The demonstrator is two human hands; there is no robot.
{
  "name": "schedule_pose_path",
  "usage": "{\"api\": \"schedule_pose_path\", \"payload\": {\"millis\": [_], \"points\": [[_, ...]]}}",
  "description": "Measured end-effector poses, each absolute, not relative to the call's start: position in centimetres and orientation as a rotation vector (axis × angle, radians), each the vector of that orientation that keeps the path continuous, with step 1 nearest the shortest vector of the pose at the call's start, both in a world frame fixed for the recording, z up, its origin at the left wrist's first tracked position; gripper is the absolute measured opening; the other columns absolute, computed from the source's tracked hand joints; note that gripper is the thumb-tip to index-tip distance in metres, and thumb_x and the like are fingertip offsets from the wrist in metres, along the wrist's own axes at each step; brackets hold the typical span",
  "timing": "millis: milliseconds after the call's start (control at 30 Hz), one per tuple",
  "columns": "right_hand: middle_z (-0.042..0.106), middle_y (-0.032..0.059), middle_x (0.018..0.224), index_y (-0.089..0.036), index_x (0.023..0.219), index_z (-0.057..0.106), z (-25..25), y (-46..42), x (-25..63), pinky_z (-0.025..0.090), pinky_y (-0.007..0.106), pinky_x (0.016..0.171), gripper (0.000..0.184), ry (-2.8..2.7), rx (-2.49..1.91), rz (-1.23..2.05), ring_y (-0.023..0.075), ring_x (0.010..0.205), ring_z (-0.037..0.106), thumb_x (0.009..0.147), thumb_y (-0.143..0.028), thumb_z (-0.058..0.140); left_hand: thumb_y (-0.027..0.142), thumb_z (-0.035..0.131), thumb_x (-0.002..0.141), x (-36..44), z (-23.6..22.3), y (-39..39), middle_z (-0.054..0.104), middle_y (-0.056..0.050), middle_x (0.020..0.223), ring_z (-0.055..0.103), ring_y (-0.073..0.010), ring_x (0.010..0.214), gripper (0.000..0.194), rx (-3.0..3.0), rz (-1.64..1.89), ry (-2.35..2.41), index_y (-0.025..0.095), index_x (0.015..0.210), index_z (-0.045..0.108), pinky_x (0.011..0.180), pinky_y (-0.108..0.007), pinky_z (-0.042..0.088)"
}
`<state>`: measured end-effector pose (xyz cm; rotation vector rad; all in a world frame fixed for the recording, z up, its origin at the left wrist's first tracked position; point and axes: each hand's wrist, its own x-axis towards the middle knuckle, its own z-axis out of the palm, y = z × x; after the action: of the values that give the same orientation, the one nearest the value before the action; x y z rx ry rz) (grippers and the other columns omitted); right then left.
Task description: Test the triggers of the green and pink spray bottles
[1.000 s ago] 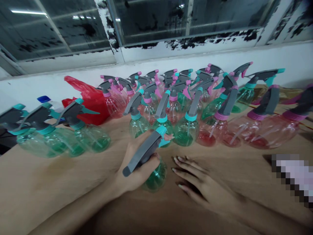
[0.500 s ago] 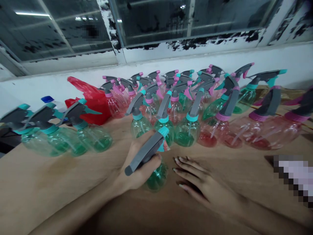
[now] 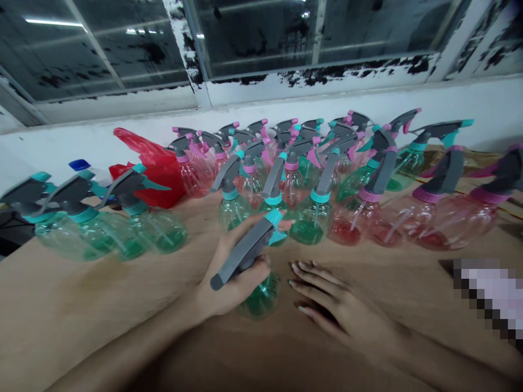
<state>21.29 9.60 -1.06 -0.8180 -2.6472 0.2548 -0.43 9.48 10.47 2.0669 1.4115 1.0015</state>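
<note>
Head view: spray bottles (image 3: 233,213) stand just beyond the left hand (image 3: 223,286).

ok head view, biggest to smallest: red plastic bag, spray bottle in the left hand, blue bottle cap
1. Too close to rank: the red plastic bag and the spray bottle in the left hand, the bottle being nearer the camera.
2. Smallest: the blue bottle cap.

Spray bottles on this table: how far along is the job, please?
Done: many green and pink spray bottles stand gathered with trigger heads on. In hand: the left hand grips one more green bottle; the right hand rests beside it. Left: this view cannot tell.
</note>
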Motion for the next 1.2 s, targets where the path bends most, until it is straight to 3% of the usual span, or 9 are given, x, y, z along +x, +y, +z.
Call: {"api": "schedule_pose_path", "payload": {"millis": [67, 200, 333, 567, 900, 1033, 1200], "points": [[0.041, 0.004, 0.141, -0.021, 0.13, 0.047, -1.16, 9.66, 21.32, 0.036, 0.044, 0.104, 0.04, -2.653, -0.816, 0.254, 0.0212, 0.131, 0.033, 0.09, -0.027, 0.045, 0.015, 0.047, 0.066, -0.42, 10.52, 9.48, 0.064, 0.001, 0.075, 0.057, -0.0149, 0.055, 0.048, 1.966, 0.98, 1.31, 0.025, 0.112, 0.055, 0.047, -0.023, 0.046], [0.041, 0.0041, 0.141, -0.022, 0.13, 0.047, -1.4, 9.73, 21.37, 0.036, 0.044, 0.104, 0.04, -2.646, -0.806, 0.274, 0.0216, 0.131, 0.033, 0.09, -0.027, 0.045, 0.01, 0.048, 0.064, -0.44, 10.69, 9.67, 0.066, -0.002, 0.106, 0.064, -0.0193, 0.083, 0.049, 1.925, 0.973, 1.197, 0.027, 0.109, 0.059, 0.066, -0.025, 0.052], [0.041, 0.0046, 0.141, -0.021, 0.129, 0.048, -1.45, 9.7, 21.35, 0.036, 0.043, 0.104, 0.04, -2.625, -0.813, 0.29, 0.0217, 0.131, 0.033, 0.09, -0.027, 0.046, 0.012, 0.049, 0.067, -0.54, 10.62, 9.73, 0.066, -0.002, 0.107, 0.066, -0.0202, 0.081, 0.046, 1.927, 0.956, 1.208, 0.027, 0.109, 0.06, 0.06, -0.026, 0.053], [0.04, 0.0038, 0.142, -0.021, 0.13, 0.046, -1.41, 9.68, 21.32, 0.034, 0.044, 0.105, 0.04, -2.657, -0.826, 0.264, 0.0213, 0.132, 0.032, 0.091, -0.028, 0.044, 0.018, 0.053, 0.074, -0.55, 10.58, 9.6, 0.068, -0.002, 0.096, 0.065, -0.0167, 0.071, 0.036, 1.917, 0.989, 1.156, 0.026, 0.108, 0.061, 0.08, -0.032, 0.054], [0.043, 0.0036, 0.14, -0.023, 0.129, 0.048, -1.45, 9.63, 21.35, 0.035, 0.044, 0.105, 0.04, -2.598, -0.818, 0.313, 0.022, 0.13, 0.035, 0.089, -0.027, 0.048, 0.012, 0.047, 0.067, -0.43, 10.11, 9.71, 0.068, -0.002, 0.097, 0.064, -0.0187, 0.078, 0.037, 1.931, 1.074, 1.181, 0.025, 0.098, 0.064, 0.071, -0.03, 0.054], [0.042, 0.0035, 0.14, -0.022, 0.129, 0.048, -1.47, 9.61, 21.32, 0.034, 0.043, 0.106, 0.04, -2.62, -0.827, 0.303, 0.0212, 0.131, 0.033, 0.089, -0.027, 0.046, 0.014, 0.046, 0.07, -0.81, 10.12, 9.51, 0.066, 0.0, 0.08, 0.058, -0.016, 0.065, 0.032, 2.007, 1.008, 1.235, 0.024, 0.095, 0.063, 0.064, -0.029, 0.05], [0.041, 0.0024, 0.141, -0.023, 0.129, 0.048, -1.42, 9.6, 21.26, 0.033, 0.043, 0.106, 0.039, -2.634, -0.836, 0.294, 0.0204, 0.131, 0.032, 0.09, -0.028, 0.045, 0.022, 0.044, 0.073, -1.13, 10.25, 9.46, 0.05, 0.004, 0.055, 0.043, -0.013, 0.046, 0.022, 2.05, 0.921, 1.257, 0.023, 0.087, 0.061, 0.05, -0.027, 0.041]]}}
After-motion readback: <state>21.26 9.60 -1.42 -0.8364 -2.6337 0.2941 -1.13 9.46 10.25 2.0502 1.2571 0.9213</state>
